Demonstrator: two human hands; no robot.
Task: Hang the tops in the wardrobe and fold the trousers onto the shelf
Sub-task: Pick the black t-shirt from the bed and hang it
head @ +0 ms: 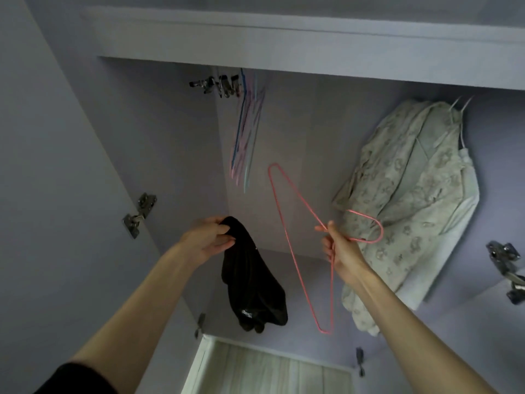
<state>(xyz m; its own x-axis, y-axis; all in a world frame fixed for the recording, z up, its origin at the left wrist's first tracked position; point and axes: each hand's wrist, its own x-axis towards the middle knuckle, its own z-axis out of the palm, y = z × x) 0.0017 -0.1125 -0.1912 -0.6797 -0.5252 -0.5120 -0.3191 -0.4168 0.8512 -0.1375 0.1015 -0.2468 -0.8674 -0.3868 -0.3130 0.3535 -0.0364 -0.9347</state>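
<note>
Head view, looking up into the open lilac wardrobe (284, 41).

Nearest to me: both forearms reach up from the bottom edge, a dark sleeve on the left one.

My left hand (208, 240) has its fingers curled round the top edge of a black fabric garment (250, 280). The garment hangs limp below the grip, bunched, with its lower end just above the pale wooden shelf (270, 371) at the bottom of the compartment. I cannot tell whether it is a top or trousers.

My right hand (339, 251) pinches a thin pink wire hanger (287, 237) at its neck, thumb and fingers closed round the wire. The hanger is turned on end: one shoulder corner points up, the other down, and the hook curves out to the right of my fingers, in front of hanging cloth. Hanger and black garment are apart, not touching.

Further right: a pale floral-patterned garment (403, 200) hangs from white hangers, with a plain white garment (466, 223) behind it.

Farthest, upper left of the compartment: a bunch of bare pastel wire hangers (245, 132), pink and blue, hangs beside metal clip hangers (218, 83). Both are blurred.

Metal door hinges (139, 214) show on the side panels.
</note>
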